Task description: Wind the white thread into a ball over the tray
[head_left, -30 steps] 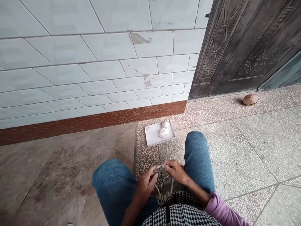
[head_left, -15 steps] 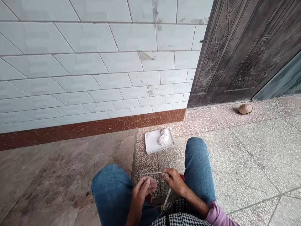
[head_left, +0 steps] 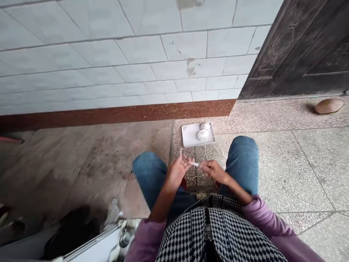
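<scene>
My left hand (head_left: 177,171) is palm up between my knees, its fingers closed loosely about a white cord (head_left: 194,164). Facing it, my right hand (head_left: 215,171) pinches the same cord, which is stretched over the short gap between both hands. A thin strand (head_left: 200,177) loops below them. Just beyond lies a shallow white tray (head_left: 188,137) on the floor, holding a ball of white yarn (head_left: 202,135) and a smaller ball (head_left: 205,126) behind it. Strands run from the tray toward my hands. Motion blurs the fingertips.
My knees in blue jeans (head_left: 243,153) flank the hands. Ahead stands a white tiled wall (head_left: 160,71) with a brown skirting (head_left: 152,112), and a dark carved door (head_left: 305,54) to the right. A rounded tan object (head_left: 329,106) lies near the door. Blurred items, including a white panel (head_left: 92,244), sit lower left.
The view has tilted down and shifted left, showing more of my lap and both sleeves. My left hand has turned palm up, and the cord is now taut between the hands.
</scene>
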`<state>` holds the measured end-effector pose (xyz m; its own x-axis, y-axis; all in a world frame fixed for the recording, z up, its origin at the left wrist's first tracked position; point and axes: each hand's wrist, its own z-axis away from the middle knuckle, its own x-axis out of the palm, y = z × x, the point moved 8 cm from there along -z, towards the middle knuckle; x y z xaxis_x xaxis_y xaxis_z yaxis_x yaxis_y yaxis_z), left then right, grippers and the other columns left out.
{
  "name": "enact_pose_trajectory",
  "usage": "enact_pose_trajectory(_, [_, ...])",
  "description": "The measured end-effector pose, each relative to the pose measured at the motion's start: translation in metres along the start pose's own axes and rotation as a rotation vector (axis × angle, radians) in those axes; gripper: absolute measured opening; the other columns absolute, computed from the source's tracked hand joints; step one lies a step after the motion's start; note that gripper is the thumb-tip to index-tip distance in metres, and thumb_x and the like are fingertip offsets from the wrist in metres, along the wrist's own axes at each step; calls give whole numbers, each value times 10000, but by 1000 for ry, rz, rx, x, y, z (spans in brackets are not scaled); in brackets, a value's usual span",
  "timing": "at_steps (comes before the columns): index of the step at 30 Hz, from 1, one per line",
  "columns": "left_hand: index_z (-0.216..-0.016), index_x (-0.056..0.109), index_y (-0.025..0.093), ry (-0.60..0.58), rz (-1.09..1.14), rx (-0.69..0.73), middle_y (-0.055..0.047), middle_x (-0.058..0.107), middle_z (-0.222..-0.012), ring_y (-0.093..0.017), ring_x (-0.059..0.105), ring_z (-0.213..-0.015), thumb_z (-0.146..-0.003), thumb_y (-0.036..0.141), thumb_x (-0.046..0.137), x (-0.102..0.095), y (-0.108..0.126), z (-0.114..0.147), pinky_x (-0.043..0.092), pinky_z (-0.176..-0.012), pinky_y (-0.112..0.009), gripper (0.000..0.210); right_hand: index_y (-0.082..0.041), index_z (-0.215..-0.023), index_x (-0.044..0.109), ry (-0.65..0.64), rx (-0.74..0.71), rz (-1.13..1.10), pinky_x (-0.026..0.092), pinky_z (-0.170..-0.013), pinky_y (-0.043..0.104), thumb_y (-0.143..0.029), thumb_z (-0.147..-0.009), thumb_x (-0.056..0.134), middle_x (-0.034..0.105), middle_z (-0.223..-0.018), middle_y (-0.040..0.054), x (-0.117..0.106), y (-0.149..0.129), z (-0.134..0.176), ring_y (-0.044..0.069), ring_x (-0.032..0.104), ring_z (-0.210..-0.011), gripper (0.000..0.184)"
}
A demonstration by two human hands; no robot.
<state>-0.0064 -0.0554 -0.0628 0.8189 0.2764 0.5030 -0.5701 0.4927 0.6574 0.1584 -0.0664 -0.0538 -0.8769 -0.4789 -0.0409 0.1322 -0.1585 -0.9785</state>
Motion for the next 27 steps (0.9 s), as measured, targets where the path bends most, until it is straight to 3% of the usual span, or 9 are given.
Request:
enact_pose_trajectory(3, [-824,617,194,-22,90,56,12,668,-723,-193,765,-884,-916,395,787,14,39,-19,591,-982,-385,279,-173,-871,712,78,-32,-92,275,-473,213,-786,-936,661,416,-573,-72,-47,-22,-10,91,320,-489,619])
enact_pose_trajectory(5, [-827,609,190,-56,128,81,16,656,-722,-172,745,-847,-949,362,754,25,58,-27,588,-946,-356,256,-174,-865,711,103,-42,-97,272,-448,208,-753,-940,689,428,-559,-73,-70,-34,-13,85,312,-469,584])
enact_pose_trajectory(9, [-838,599,192,-64,150,138,47,586,-650,-128,670,-705,-967,368,741,31,71,-31,590,-867,-319,261,-173,-858,731,170,-76,-57,427,-481,214,-693,-968,696,646,-687,18,-99,-46,-12,119,542,-551,533])
enact_pose_trajectory(12, [-863,618,188,-200,20,96,73,501,-578,-111,565,-561,-924,460,783,39,54,-26,574,-694,-290,325,-178,-1007,760,348,-150,-76,508,-529,224,-659,-972,706,750,-863,76,-110,-48,-10,178,689,-743,485])
enact_pose_trajectory(14, [-874,634,178,-361,-130,-13,74,494,-560,-110,515,-498,-861,555,821,47,28,-16,545,-586,-284,420,-188,-1107,762,358,-175,-75,561,-586,241,-628,-982,705,775,-970,90,-97,-45,-13,200,720,-853,461])
enact_pose_trajectory(18, [-865,641,169,-558,-347,-182,59,522,-545,-107,482,-441,-841,665,787,54,-10,4,536,-521,-287,517,-189,-1162,764,141,-167,-77,606,-645,260,-625,-1028,637,759,-1003,67,-36,-32,-22,159,693,-766,473])
enact_pose_trajectory(22, [-850,633,179,-565,-451,-144,53,535,-549,-103,484,-435,-872,686,731,48,1,7,537,-536,-282,517,-174,-1291,704,-18,-81,-161,554,-545,219,-664,-1042,580,706,-874,42,-1,-11,-21,152,681,-692,564])
enact_pose_trajectory(25, [-846,644,176,-583,-668,-131,32,571,-546,-116,525,-442,-899,695,684,41,9,2,496,-518,-261,524,-195,-1464,580,-38,-31,-171,536,-527,202,-599,-1012,645,715,-946,46,-3,-2,-21,155,696,-725,610])
enact_pose_trajectory(27, [-836,648,166,-629,-825,-135,13,602,-555,-126,567,-461,-915,681,656,39,7,-2,476,-521,-248,520,-202,-1419,599,-68,-21,-123,532,-539,199,-553,-995,673,721,-972,47,-6,1,-22,158,700,-753,555])
